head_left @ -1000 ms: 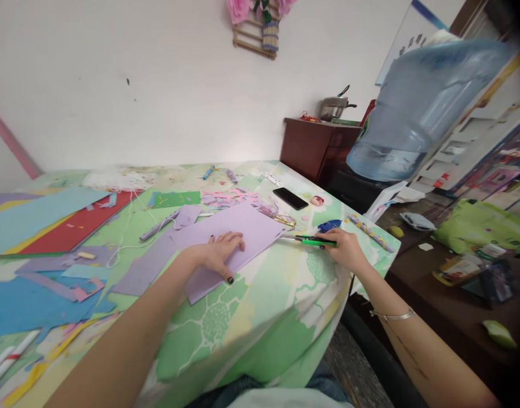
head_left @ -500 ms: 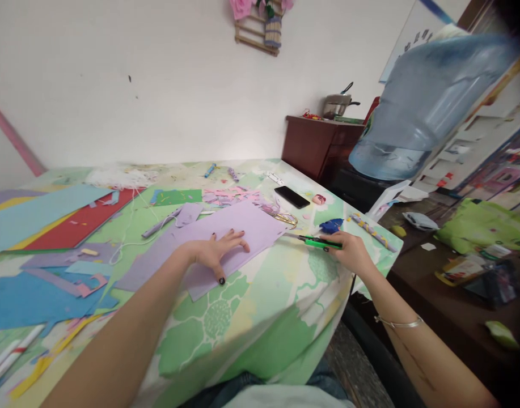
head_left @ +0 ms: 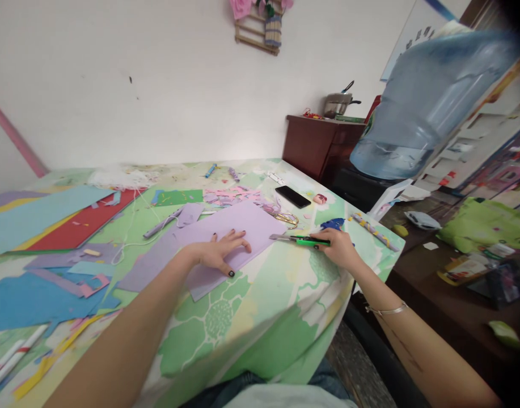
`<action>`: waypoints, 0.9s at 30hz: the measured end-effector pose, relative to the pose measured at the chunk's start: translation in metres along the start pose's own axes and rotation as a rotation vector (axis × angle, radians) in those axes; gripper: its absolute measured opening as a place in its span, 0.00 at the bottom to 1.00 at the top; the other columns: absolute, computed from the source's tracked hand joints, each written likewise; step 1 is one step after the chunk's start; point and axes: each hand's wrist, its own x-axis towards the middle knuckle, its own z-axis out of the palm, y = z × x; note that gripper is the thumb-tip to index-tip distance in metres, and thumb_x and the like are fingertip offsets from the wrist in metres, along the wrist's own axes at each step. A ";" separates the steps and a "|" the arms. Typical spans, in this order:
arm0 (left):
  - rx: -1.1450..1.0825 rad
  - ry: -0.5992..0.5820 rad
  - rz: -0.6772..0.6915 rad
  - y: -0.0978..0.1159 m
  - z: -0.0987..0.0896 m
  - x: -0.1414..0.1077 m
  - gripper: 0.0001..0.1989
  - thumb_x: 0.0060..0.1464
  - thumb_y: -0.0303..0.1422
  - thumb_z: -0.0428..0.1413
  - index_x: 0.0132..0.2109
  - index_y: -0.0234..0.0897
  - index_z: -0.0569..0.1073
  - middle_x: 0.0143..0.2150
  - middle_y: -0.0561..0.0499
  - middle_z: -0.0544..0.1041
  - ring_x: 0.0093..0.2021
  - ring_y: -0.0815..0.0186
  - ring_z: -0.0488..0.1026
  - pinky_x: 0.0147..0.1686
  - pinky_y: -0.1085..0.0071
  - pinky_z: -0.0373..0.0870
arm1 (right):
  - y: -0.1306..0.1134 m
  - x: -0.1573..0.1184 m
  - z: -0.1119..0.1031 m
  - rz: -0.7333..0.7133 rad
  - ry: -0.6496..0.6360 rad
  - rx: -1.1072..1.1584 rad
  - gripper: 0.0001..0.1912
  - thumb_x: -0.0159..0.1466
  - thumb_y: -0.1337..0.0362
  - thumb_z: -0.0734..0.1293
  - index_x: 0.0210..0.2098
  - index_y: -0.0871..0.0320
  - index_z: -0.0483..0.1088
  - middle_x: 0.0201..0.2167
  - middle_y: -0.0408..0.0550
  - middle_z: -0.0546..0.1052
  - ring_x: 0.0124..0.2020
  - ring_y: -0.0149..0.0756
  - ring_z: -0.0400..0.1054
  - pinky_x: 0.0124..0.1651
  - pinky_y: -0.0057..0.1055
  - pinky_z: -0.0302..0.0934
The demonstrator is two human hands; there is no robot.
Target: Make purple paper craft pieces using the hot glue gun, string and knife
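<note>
My left hand (head_left: 220, 251) lies with fingers spread on a folded lilac sheet of paper (head_left: 260, 224), pressing it against the tablecloth. My right hand (head_left: 337, 248) grips a green and black utility knife (head_left: 308, 241). Its blade points left, and the tip is at the sheet's right edge; I cannot tell whether it touches the paper. Just behind the knife lie gold-handled scissors (head_left: 287, 219), partly covered by the sheet. A dark blue object (head_left: 333, 223) sits beyond my right hand. Another lilac piece (head_left: 151, 260) extends from under the sheet on the left.
Coloured sheets (head_left: 51, 218), blue paper (head_left: 34, 300) and a white string tangle (head_left: 119, 177) cover the table's left. Behind the lilac sheet are pink scraps (head_left: 229, 196) and a black phone (head_left: 292, 196). A rolled paper stick (head_left: 374, 231) lies near the right edge, below a large water bottle (head_left: 430, 107).
My right hand has moved left with the utility knife, bringing the blade to the lilac sheet's edge. My left thumb has shifted slightly right; that hand stays on the paper.
</note>
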 end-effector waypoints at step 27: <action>-0.229 0.685 -0.020 0.039 0.043 0.062 0.04 0.48 0.26 0.53 0.30 0.38 0.71 0.32 0.49 0.74 0.39 0.59 0.67 0.44 0.58 0.62 | 0.003 0.016 -0.008 -0.055 -0.001 -0.026 0.19 0.54 0.71 0.65 0.44 0.53 0.76 0.37 0.49 0.78 0.38 0.41 0.71 0.39 0.31 0.62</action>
